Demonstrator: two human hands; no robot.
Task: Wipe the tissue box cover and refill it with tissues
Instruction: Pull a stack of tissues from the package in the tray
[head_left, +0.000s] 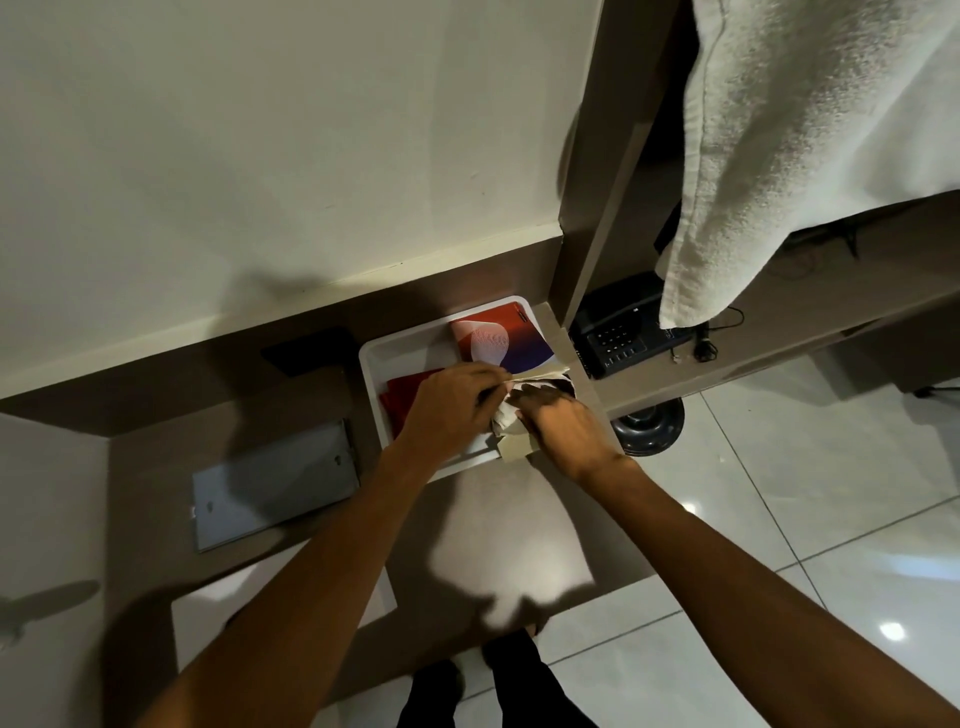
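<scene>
Both my hands meet over the right side of a white tray on a brown desk. My left hand pinches the top of a crumpled bunch of white tissues. From the right, my right hand presses on the same bunch. A beige tissue box cover lies beneath them and is mostly hidden; only its near corner and far edge show.
A red and purple booklet and red folders lie in the tray. A grey flat panel sits left on the desk. A black telephone stands right, under a hanging white towel. A dark round base rests on the tiled floor.
</scene>
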